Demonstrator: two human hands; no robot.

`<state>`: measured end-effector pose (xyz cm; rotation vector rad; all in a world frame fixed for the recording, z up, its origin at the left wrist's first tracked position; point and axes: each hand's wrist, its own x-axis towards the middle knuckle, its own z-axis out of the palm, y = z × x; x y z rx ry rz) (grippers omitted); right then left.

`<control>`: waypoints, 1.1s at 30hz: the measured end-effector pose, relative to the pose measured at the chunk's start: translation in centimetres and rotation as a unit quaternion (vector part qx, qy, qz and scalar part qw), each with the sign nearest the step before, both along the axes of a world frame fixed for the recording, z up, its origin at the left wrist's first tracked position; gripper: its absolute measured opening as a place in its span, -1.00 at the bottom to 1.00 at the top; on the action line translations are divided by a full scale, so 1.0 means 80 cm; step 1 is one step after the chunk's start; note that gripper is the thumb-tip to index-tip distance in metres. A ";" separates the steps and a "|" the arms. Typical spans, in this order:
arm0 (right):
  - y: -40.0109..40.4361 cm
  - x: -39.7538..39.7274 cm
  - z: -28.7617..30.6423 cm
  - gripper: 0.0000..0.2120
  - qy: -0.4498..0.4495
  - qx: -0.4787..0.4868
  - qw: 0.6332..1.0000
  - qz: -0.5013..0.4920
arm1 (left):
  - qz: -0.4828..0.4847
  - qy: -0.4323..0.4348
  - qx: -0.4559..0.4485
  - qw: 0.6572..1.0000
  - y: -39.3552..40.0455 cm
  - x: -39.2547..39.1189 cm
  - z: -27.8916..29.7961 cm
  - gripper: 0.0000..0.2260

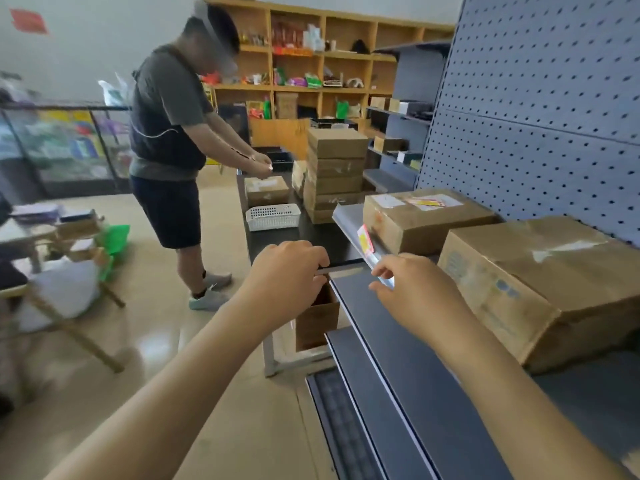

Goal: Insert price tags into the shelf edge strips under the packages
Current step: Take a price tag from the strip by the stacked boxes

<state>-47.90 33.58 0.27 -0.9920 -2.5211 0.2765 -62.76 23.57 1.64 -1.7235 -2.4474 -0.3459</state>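
Note:
A clear shelf edge strip runs along the front of the upper grey shelf. A pink and yellow price tag sits in it below the far cardboard package. A larger cardboard package lies nearer on the same shelf. My right hand pinches the near end of the strip between thumb and fingertips; I cannot see whether a tag is between them. My left hand hovers left of the shelf with its fingers curled under, and its palm is hidden.
Lower dark shelves step out below my arms. A black table beyond carries a white basket and a stack of boxes. A person stands at the table's left. A pegboard backs the shelf.

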 end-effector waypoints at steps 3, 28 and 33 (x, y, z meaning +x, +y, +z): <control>0.035 -0.039 0.000 -0.86 -0.025 -0.010 0.999 -0.024 | -0.020 -0.013 0.007 1.000 0.039 -0.044 0.002 -0.73; 0.350 -0.126 0.061 -0.77 -0.179 -0.027 0.954 -0.240 | -0.267 0.006 0.016 0.963 0.422 -0.191 0.029 -0.76; 0.399 -0.140 0.047 -0.75 -0.196 -0.072 0.950 -0.233 | -0.313 -0.006 0.020 0.950 0.474 -0.191 0.027 -0.76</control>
